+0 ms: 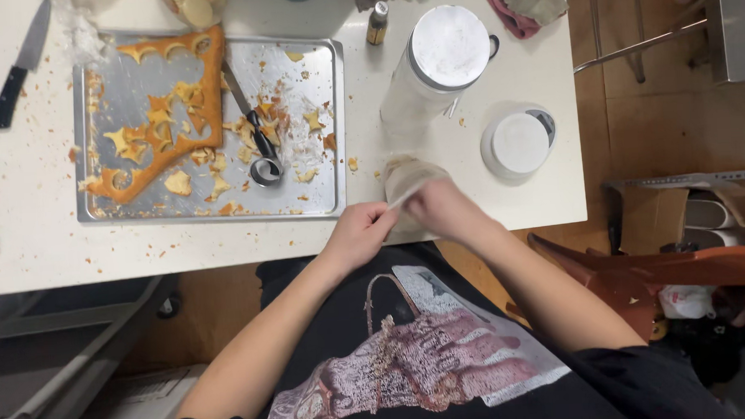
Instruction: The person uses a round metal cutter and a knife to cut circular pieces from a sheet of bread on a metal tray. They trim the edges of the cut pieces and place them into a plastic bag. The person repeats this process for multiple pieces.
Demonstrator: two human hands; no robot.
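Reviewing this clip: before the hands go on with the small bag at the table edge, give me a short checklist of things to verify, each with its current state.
1. Both hands on the bag: ok. The left hand and right hand meet at the small clear bag.
2. Bag supported: ok, it rests on the white table near the front edge.
3. Bag sealed or open: cannot tell; the hands cover its near end.
4. Bag contents: cannot tell.
5. Sharp items away from the hands: ok. The black-handled knife lies at the far left corner, the cutter tool on the metal tray.
6. Tall lidded jar upright: ok, behind the bag.
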